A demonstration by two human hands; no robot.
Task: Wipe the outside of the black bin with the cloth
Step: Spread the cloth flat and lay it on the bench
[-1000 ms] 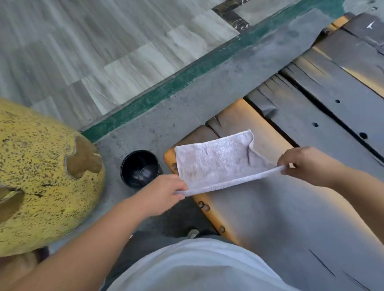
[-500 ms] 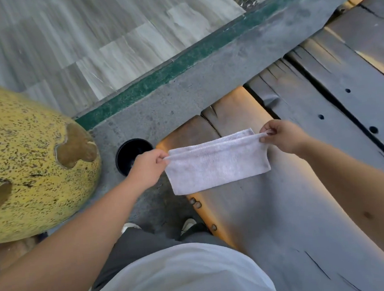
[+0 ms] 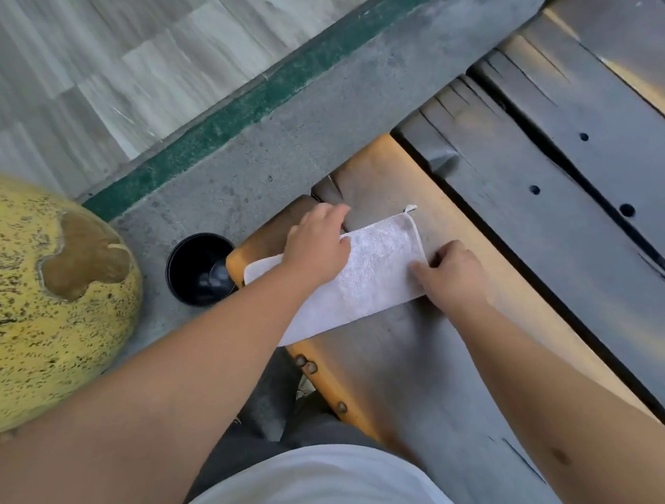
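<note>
A folded white cloth [image 3: 372, 272] lies flat on the end of a worn wooden bench [image 3: 411, 365]. My left hand [image 3: 318, 245] rests palm down on the cloth's left part, fingers stretched toward the bench's far edge. My right hand [image 3: 450, 274] touches the cloth's right edge with its fingertips. The small round black bin [image 3: 195, 268] stands on the concrete floor just left of the bench end, its opening facing up; the bench corner hides its right side.
A large yellow speckled rounded object [image 3: 36, 299] fills the left side, close to the bin. A green stripe [image 3: 270, 93] divides the concrete from the pale tiled floor beyond. More dark bench planks [image 3: 596, 191] run to the right.
The cloth was held stretched in the air between both hands; now it lies folded on the bench. My left hand has moved onto it, my right hand down to its right edge.
</note>
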